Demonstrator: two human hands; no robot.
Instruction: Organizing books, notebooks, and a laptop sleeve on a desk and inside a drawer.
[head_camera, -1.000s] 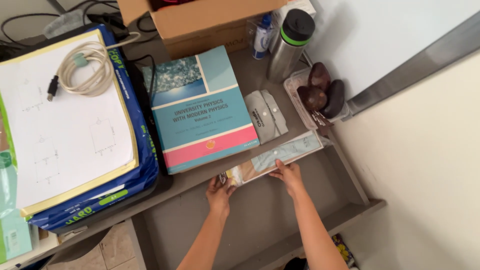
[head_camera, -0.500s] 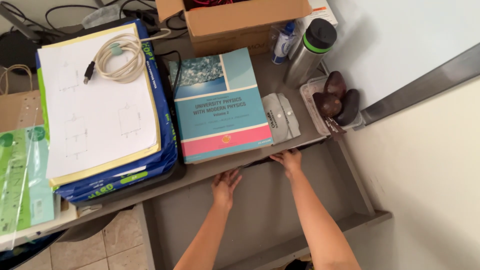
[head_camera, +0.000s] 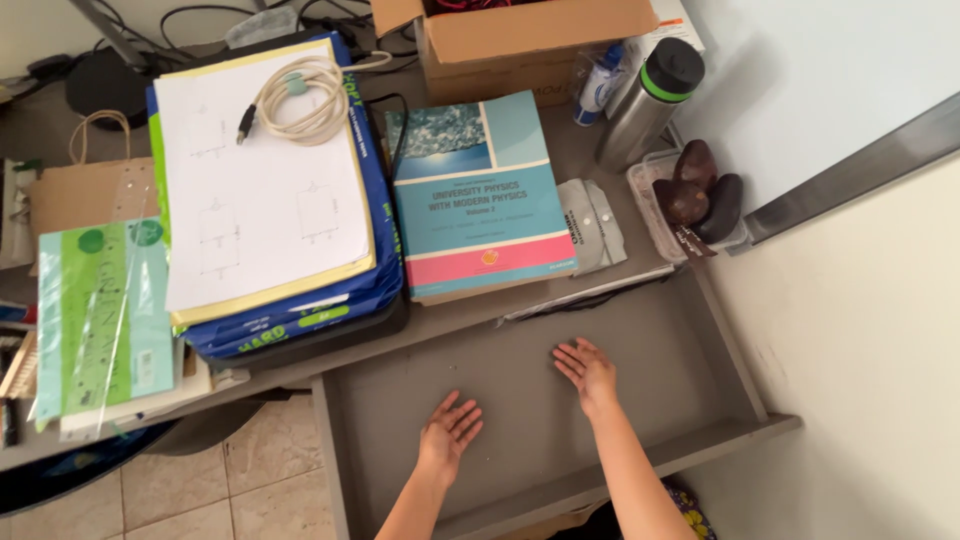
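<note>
From the head camera, both hands hover over or lie on the floor of a pulled-out grey drawer (head_camera: 700, 350); whether the palms touch it cannot be told. The left hand (head_camera: 450, 432) is flat, palm down, fingers spread and loose, gripping nothing. The right hand (head_camera: 587, 370) is likewise flat, fingers slightly fanned, holding nothing, and sits a little farther in, well apart from the left.

Just beyond the right hand, a thin flat packet (head_camera: 590, 295) pokes out from under the desk edge at the drawer's back.

On the desk above lies a blue and pink textbook (head_camera: 480, 195), with a small grey pouch (head_camera: 597, 225) touching its right side. Left of the book sits a stack of blue paper reams topped with white sheets (head_camera: 265, 200) and a coiled cable (head_camera: 295, 100). A steel bottle (head_camera: 650, 100), a cardboard box (head_camera: 520, 45) and a clear tub of dark fruit (head_camera: 695, 195) stand to the right.
</note>
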